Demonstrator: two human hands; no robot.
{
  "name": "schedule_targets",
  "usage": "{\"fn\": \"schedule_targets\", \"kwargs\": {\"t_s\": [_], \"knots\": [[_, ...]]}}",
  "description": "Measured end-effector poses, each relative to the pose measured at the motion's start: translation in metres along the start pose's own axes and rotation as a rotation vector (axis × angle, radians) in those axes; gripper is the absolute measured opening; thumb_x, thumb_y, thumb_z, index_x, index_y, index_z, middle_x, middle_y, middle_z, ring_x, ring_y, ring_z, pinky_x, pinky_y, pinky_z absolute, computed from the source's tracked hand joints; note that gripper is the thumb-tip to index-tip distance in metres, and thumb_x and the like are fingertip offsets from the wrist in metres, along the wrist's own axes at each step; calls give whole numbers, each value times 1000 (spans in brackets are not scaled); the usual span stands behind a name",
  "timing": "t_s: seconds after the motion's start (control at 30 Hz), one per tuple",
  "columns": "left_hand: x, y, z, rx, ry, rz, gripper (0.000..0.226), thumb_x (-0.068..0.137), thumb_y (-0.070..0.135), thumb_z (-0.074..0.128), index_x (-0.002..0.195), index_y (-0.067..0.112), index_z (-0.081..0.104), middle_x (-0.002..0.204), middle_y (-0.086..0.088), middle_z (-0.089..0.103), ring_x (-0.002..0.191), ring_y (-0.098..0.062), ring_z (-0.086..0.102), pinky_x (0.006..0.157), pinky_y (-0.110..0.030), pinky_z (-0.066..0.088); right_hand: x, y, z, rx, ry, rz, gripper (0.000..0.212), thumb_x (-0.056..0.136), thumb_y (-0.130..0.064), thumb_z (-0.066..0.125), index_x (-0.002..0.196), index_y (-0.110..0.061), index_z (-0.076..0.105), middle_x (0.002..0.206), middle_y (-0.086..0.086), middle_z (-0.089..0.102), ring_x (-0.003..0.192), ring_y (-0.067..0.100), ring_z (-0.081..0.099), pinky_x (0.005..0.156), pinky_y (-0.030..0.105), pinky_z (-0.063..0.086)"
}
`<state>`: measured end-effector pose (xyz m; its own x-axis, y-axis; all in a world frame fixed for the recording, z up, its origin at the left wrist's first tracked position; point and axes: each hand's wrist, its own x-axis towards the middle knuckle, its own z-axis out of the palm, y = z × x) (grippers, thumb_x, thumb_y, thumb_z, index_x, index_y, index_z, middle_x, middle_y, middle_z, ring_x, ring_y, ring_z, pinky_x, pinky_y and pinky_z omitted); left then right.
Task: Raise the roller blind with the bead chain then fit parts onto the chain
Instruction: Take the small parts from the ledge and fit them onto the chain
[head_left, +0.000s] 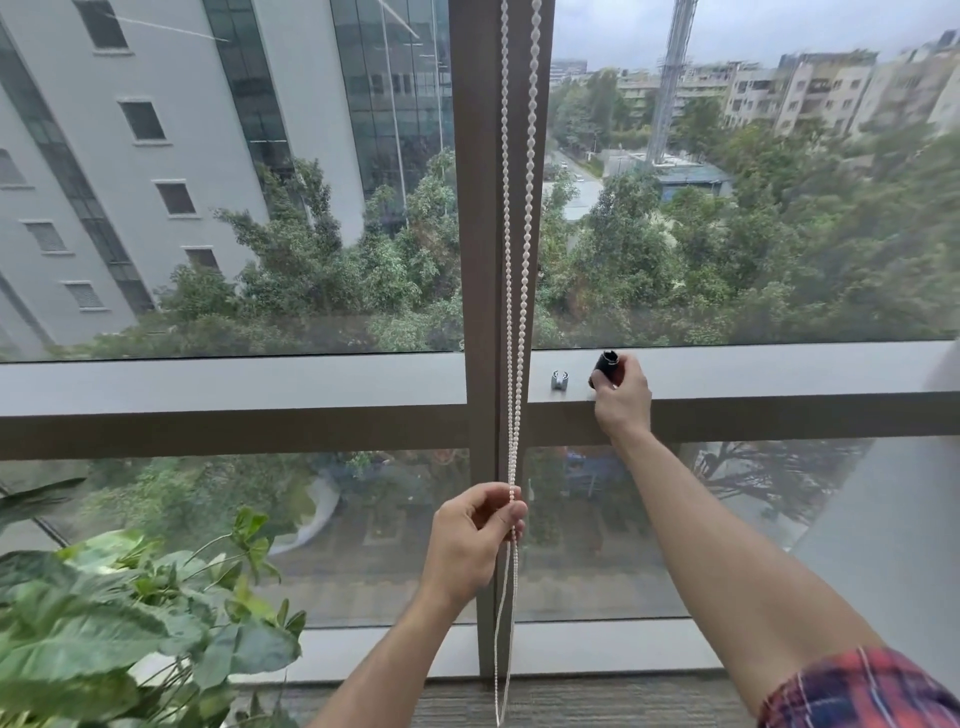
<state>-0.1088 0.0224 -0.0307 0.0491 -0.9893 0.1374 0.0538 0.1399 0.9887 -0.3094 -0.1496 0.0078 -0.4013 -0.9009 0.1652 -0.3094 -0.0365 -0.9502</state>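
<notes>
A white bead chain (521, 249) hangs in two strands down the brown window post (475, 208), reaching the floor. My left hand (475, 535) pinches both strands together low in front of the lower pane. My right hand (621, 397) reaches to the horizontal window rail (260, 382) and grips a small black cylindrical part (607, 362), tilted just above the rail. A small silver metal part (559, 380) stands on the rail to the left of the black one. The roller blind itself is out of view.
A leafy potted plant (130, 623) fills the lower left beside my left arm. Grey carpet (597, 701) meets the window's bottom frame. Buildings and trees lie beyond the glass.
</notes>
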Motion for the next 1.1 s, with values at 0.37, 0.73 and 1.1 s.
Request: {"fn": "schedule_targets", "kwargs": {"t_s": [0.37, 0.73, 1.1], "knots": [[-5, 7, 4, 99, 40, 63, 21, 79, 11, 80, 78, 16, 60, 75, -16, 71, 72, -33, 73, 72, -54, 59, -92, -1, -4, 142, -132, -200, 21, 93, -11, 67, 109, -21, 59, 93, -6, 69, 86, -5, 64, 72, 10, 48], [-25, 19, 3, 92, 10, 134, 16, 82, 1, 75, 89, 15, 69, 78, -6, 72, 68, -20, 72, 66, -31, 60, -170, 10, -2, 126, -366, -251, 38, 85, -4, 69, 99, -39, 62, 89, -12, 74, 86, 7, 72, 76, 23, 56], [-22, 45, -3, 320, 60, 294, 21, 83, 8, 75, 100, 21, 75, 105, 6, 57, 68, -19, 71, 72, -29, 60, -201, -1, -4, 207, -363, -371, 27, 93, -9, 66, 107, -32, 66, 94, -4, 75, 86, 9, 73, 73, 20, 54]]}}
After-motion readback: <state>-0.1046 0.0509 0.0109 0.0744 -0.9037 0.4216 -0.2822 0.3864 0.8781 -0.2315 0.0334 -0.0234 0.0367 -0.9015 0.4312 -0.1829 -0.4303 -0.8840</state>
